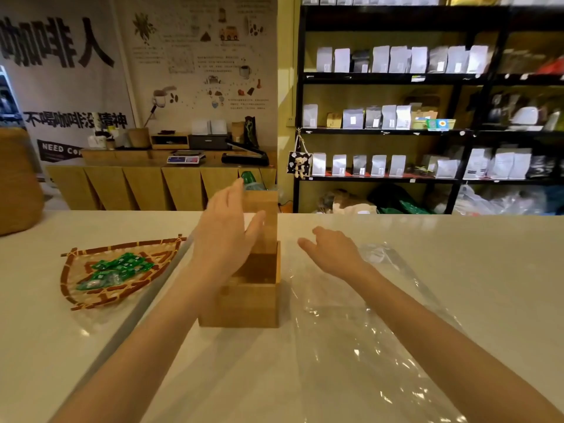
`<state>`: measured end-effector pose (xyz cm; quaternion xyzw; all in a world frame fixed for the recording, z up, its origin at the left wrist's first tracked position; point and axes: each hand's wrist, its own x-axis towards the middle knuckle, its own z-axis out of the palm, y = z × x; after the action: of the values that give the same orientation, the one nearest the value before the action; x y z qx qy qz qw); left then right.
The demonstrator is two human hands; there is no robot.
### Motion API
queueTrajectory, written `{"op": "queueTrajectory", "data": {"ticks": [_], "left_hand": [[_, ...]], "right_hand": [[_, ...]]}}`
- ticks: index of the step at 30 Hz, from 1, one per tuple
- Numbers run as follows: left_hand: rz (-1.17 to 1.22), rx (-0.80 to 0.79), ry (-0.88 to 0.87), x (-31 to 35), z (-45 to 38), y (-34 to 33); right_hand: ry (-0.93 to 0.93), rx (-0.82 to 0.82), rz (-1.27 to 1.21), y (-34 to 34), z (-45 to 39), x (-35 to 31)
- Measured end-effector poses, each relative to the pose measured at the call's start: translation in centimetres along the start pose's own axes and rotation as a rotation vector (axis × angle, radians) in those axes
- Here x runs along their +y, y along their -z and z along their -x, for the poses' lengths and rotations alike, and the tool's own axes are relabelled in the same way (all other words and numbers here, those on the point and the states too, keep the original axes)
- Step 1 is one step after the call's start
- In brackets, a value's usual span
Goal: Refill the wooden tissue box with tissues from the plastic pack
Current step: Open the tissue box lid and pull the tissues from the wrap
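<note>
On the pale counter (427, 239) we see the wooden tissue box (241, 300) standing open, mouth upward, its lid (262, 221) raised on end at the far side. Our left hand (225, 230) is spread flat against the lid, gripping nothing. Our right hand (332, 248) hovers loosely open, empty, over the clear plastic pack (366, 331) lying flat beside the box, stretched toward us.

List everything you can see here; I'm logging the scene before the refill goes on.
Counter: one, pale, foreground.
Box: one, wooden, counter centre, lid upright at the back; no tissues visible inside.
Plastic: one clear sheet or pack, right of box.
Basket: one, woven, left, holding green packets.
Shelves: black, back right, with pale bags.
Scale: one, rear wooden counter.
Left hand: open, at the lid.
Right hand: open, above the plastic.
</note>
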<state>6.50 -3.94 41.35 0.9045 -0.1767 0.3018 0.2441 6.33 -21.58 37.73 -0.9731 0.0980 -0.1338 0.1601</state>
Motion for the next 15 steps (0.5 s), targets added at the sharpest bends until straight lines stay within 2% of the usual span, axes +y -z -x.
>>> {"op": "queueTrajectory", "data": {"ticks": [1,3,6,8,11,15], "left_hand": [[0.020,-0.037,-0.134,1.5,0.8,0.4],[0.005,-0.272,-0.396,4.0,2.4,0.3],[0.000,-0.720,-0.589,6.5,4.9,-1.2],[0.033,-0.885,-0.652,7.1,6.2,-2.9],[0.079,-0.925,-0.732,7.0,7.3,-5.1],[0.082,-0.852,-0.847,7.7,8.6,-6.9]], "right_hand": [[-0.025,-0.050,0.196,0.0,0.8,0.7],[-0.117,-0.176,0.369,-0.4,2.2,1.8],[-0.277,-0.292,0.376,-1.2,3.2,3.6],[-0.368,-0.341,0.274,-1.6,3.3,4.8],[-0.357,-0.370,0.157,-1.8,3.2,6.3],[-0.128,-0.400,0.176,-1.5,3.0,8.4]]}}
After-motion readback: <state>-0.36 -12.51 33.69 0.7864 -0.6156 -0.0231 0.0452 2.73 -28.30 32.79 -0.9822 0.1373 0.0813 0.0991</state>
